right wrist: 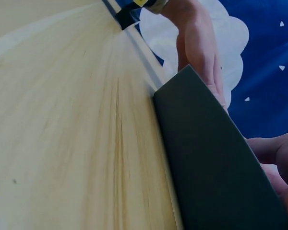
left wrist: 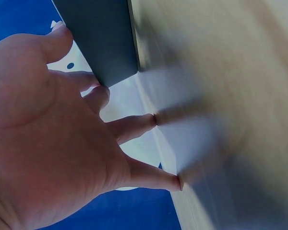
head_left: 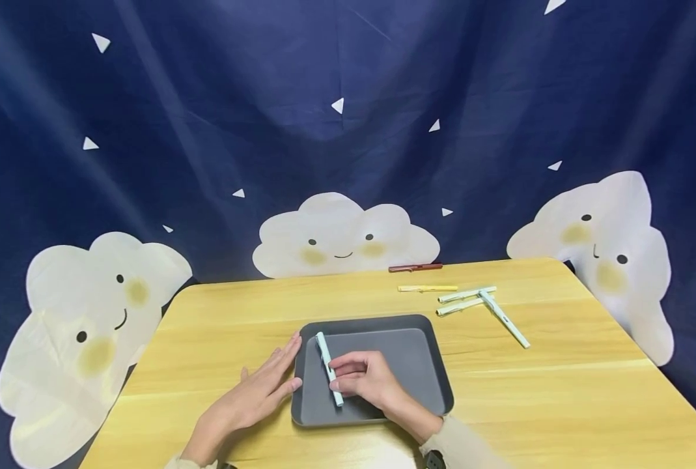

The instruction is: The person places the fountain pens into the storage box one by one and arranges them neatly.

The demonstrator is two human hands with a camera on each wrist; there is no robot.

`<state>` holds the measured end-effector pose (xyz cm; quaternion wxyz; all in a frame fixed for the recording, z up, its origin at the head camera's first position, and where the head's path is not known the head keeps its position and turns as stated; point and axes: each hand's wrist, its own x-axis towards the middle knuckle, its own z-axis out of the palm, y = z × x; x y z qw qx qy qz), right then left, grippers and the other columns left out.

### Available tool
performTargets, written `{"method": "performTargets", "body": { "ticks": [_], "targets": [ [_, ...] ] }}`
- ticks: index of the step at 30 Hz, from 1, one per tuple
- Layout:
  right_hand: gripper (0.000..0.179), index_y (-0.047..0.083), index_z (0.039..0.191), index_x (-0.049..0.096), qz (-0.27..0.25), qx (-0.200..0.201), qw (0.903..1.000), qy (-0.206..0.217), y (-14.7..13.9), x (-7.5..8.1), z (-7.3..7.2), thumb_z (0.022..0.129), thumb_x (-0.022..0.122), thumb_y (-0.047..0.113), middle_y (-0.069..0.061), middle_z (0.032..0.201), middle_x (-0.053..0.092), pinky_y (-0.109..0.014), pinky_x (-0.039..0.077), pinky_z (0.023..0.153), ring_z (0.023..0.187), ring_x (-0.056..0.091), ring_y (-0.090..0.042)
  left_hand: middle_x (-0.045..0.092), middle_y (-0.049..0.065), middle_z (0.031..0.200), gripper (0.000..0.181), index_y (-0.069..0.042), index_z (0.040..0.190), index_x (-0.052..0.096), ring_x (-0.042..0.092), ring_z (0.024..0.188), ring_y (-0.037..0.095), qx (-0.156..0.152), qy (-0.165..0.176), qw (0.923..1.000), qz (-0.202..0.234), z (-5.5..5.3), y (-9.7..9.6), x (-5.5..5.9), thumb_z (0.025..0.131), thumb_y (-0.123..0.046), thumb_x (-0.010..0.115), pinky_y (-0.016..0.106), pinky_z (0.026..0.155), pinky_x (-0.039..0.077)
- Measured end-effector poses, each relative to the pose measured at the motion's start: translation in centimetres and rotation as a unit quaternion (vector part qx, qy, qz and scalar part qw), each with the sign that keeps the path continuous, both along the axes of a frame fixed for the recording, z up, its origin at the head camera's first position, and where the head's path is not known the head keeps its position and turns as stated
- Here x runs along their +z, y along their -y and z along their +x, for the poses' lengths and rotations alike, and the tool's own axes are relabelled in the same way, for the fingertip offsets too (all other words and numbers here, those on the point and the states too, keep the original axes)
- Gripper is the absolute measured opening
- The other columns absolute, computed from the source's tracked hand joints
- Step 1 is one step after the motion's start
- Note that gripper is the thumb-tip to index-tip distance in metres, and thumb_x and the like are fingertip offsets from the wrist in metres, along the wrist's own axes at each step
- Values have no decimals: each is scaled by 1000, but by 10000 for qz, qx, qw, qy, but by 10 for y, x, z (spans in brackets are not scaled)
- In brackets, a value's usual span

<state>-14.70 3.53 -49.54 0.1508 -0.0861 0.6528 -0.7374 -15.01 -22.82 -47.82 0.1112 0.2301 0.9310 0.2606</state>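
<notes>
A pale mint-green pen (head_left: 325, 355) lies lengthwise near the left side of a dark grey tray (head_left: 403, 365). My right hand (head_left: 368, 378) reaches over the tray and pinches the pen around its middle between thumb and fingers. Along the tray's left rim rests my left hand (head_left: 254, 397), its fingers straight and the thumb at the wall. The left wrist view shows that hand (left wrist: 62, 129) spread, fingertips on the tabletop and against the tray's side (left wrist: 101, 38). In the right wrist view the tray wall (right wrist: 206, 153) hides the pen.
Beyond the tray at the right lie several more pens: a dark red one (head_left: 415, 268) by the far edge, a yellow one (head_left: 428, 288), and mint-green ones, one pen (head_left: 504, 319) overlapping the others. A dark blue curtain (head_left: 383, 150) hangs behind the wooden table (head_left: 230, 326).
</notes>
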Motion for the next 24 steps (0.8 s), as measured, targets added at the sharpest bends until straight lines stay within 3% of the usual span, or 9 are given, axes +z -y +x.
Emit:
{"method": "performTargets", "body": {
  "ticks": [11, 17, 24],
  "targets": [
    [27, -7, 106, 76, 930, 46, 9943, -513, 5, 2, -1, 79, 82, -7, -19, 84, 76, -27, 61, 66, 75, 75, -21, 7, -9, 171, 72, -28, 167, 9, 22, 151, 44, -16, 32, 10000, 23, 1, 1, 0, 108, -47, 46, 92, 96, 7],
    [22, 1, 99, 81, 1934, 45, 9751, -1081, 13, 4, -6, 78, 85, -2, -4, 77, 74, -19, 52, 60, 70, 68, -11, 8, -9, 171, 71, -27, 167, 10, 23, 151, 45, -3, -13, 10000, 1, 1, 1, -1, 109, -46, 46, 91, 96, 6],
    [21, 6, 95, 82, 2475, -87, 9583, -1426, 22, 6, -4, 76, 86, -2, 4, 74, 71, -20, 51, 61, 69, 63, -5, 8, -8, 171, 71, -27, 167, 9, 23, 151, 45, -12, -37, 10000, -44, -1, 1, -2, 109, -47, 45, 92, 96, 6]
  ]
}}
